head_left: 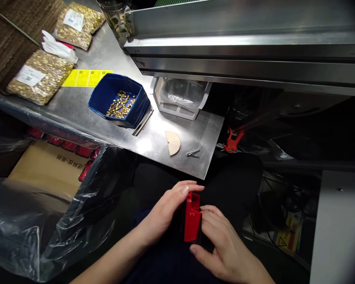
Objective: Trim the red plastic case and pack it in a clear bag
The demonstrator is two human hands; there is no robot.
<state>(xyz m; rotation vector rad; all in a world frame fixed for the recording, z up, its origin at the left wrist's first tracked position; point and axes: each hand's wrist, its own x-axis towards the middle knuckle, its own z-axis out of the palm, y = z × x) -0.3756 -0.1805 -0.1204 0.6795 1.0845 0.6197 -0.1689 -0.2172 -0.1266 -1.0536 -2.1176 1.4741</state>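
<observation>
A small red plastic part is held upright in front of my lap, below the metal table's near edge. My left hand wraps its fingers over the part's top and left side. My right hand grips it from the right, thumb under its lower end. Both hands are closed on it.
The steel table carries a blue bin of small brass pieces, two bags of brass pieces, yellow labels, a half-round wooden piece and a white holder. A plastic-lined cardboard box stands left.
</observation>
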